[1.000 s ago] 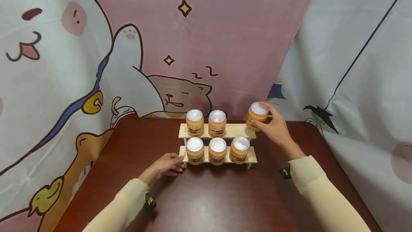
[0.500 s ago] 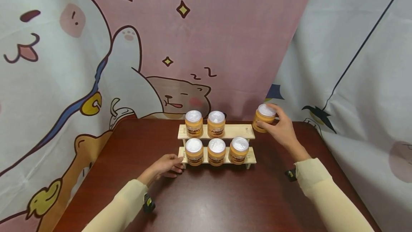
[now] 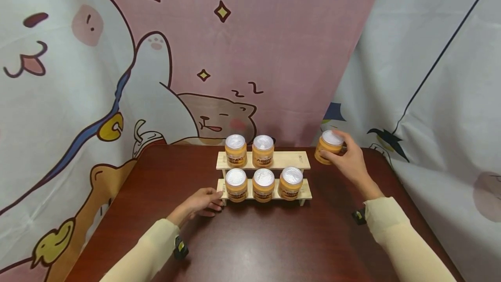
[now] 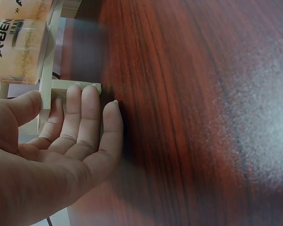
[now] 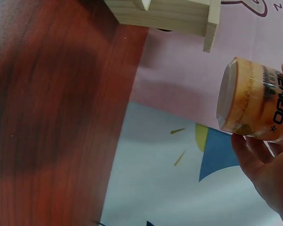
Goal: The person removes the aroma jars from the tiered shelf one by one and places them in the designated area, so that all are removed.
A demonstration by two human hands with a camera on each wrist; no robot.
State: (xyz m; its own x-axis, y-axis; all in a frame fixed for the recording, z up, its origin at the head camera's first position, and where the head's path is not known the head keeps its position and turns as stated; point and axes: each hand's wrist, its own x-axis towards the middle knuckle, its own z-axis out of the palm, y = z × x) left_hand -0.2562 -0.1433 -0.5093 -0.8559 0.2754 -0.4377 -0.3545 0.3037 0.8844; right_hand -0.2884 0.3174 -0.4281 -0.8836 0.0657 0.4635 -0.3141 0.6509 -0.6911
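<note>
A two-tier wooden display rack (image 3: pixel 291 160) stands on the table. Two orange jars (image 3: pixel 263 151) with silvery-white lids occupy its upper tier, at the left and middle. Three matching jars (image 3: pixel 290 183) line the lower tier. To the right of the rack, my right hand (image 3: pixel 347 160) grips another such jar (image 3: pixel 329 147) between thumb and fingers, held up off the table with its lid on top. In the right wrist view that jar (image 5: pixel 254 101) shows dark lettering. My left hand (image 3: pixel 201 202) pinches the left end of the lower board (image 4: pixel 46 75), thumb above and fingers underneath.
The dark red-brown table (image 3: pixel 254 238) reaches back to a printed cloth (image 3: pixel 293 55) hanging behind it. Another stretch of pale cloth (image 3: pixel 450 121) hangs along the right side. The rack's right end (image 5: pixel 165 19) lies near the held jar.
My right hand has carried its jar off the right end of the upper tier, moving right and slightly down. My left hand stays at the rack's left end.
</note>
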